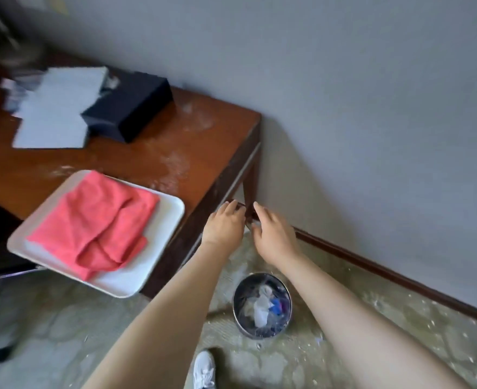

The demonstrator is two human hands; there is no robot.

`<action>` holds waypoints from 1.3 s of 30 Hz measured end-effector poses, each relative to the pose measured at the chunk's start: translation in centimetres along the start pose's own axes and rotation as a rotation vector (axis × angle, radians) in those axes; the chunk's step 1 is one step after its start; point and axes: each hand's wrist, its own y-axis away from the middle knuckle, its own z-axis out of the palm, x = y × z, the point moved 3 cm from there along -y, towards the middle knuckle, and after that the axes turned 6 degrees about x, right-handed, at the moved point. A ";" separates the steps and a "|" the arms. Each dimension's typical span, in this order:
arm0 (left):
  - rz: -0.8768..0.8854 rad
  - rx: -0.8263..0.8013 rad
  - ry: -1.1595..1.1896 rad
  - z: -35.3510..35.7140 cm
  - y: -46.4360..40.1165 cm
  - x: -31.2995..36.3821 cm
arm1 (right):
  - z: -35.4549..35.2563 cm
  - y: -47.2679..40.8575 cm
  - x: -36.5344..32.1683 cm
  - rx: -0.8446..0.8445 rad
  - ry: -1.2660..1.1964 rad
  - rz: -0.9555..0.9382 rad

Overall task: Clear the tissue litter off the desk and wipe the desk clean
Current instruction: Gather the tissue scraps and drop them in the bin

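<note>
Down at the bottom edge, a white shoe [204, 370] stands on the pale patterned carpet [330, 357], and just beyond it sits the round metal bin [262, 305], with crumpled white tissue litter [260, 307] and a scrap of blue inside. Above the bin both bare forearms reach forward: the left hand [223, 224] and the right hand [273, 238] hover side by side off the bench's [136, 167] right end, by its leg — fingers relaxed and slightly apart on each, holding nothing that can be seen. On the bench's near corner, overhanging the edge, lies a white tray [147, 272] carrying a folded pink cloth [99, 220]. Past the tray the brown top shows whitish dusty smears [175, 167] — another patch further back towards the wall. Further still, a dark blue box [130, 109] rests at an angle, touching white sheets of paper [54, 113] to its left, blurred. Behind everything, a plain grey wall [344, 80] with a dark skirting board [400, 279].
</note>
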 end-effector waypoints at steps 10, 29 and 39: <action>-0.255 0.236 -0.022 -12.1 5.1 -10.8 | -5.1 -2.6 -15.1 -0.013 0.067 -0.290; -0.519 0.259 -0.050 -18.7 12.9 -42.8 | 10.5 -8.7 -44.6 -0.136 0.044 -0.412; -0.557 0.179 -0.016 -18.4 12.7 -54.2 | 15.8 -14.0 -52.2 -0.211 0.218 -0.438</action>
